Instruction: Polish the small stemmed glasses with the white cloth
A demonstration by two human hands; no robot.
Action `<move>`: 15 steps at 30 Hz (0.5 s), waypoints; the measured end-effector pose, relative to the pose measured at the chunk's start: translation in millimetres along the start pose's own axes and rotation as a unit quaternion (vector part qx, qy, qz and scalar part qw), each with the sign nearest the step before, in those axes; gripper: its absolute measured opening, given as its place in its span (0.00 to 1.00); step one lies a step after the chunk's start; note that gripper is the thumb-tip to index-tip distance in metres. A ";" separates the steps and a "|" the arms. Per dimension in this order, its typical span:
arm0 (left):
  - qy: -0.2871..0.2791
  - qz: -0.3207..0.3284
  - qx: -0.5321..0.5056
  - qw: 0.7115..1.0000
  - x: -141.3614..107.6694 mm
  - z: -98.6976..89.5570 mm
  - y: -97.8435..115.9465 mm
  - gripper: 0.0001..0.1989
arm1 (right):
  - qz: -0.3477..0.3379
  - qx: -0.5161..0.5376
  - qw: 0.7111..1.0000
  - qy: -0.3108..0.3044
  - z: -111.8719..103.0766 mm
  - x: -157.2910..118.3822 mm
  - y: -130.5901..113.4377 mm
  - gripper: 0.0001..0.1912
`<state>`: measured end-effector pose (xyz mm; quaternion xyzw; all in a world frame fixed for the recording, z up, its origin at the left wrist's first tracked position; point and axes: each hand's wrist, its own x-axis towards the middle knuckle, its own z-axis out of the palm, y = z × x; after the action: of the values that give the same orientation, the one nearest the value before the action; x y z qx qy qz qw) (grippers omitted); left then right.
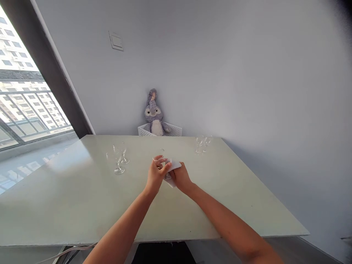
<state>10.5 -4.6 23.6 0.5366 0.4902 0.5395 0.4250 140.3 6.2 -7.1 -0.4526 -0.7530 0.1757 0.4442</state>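
Near the middle of the pale green table (pixel 209 205), my left hand (pixel 156 173) is closed around a clear glass (pixel 158 158), whose rim shows above the fingers. My right hand (pixel 181 176) is closed on a white cloth (pixel 175 165), which is pressed against the glass on its right side. Part of the cloth hangs below, between the two hands. The lower part of the glass is mostly hidden by fingers and cloth.
Stemmed glasses (pixel 119 170) stand on the table to the left. More clear glasses (pixel 198 145) are at the back right. Behind the far edge, a grey plush rabbit (pixel 157 126) sits in a white perforated basket (pixel 176 130). A cable (pixel 74 248) runs below the near left edge.
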 end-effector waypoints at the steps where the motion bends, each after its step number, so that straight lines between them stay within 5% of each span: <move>1: 0.010 -0.001 -0.020 1.000 0.3 -1.0 0.1 0.24 | -0.033 -0.045 0.998 0.005 -2.6 -0.2 2.5 0.12; 6: 0.063 -0.018 -0.131 0.989 1.2 -10.8 -5.8 0.27 | -0.008 -0.183 0.980 0.078 -21.4 -6.6 14.6 0.17; 11: 0.060 -0.035 -0.159 0.985 -11.6 -0.3 0.6 0.25 | -0.071 -0.286 0.955 -0.032 -14.8 -12.4 -2.7 0.16; 15: -0.035 -0.002 -0.144 0.989 -21.5 3.7 7.7 0.27 | 0.068 -0.110 0.987 -0.098 -11.3 -8.1 -3.8 0.10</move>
<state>16.1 -26.7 27.5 0.4870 0.3932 0.5848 0.5160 149.2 -4.1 -2.6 -0.5297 -0.7750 0.1648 0.3028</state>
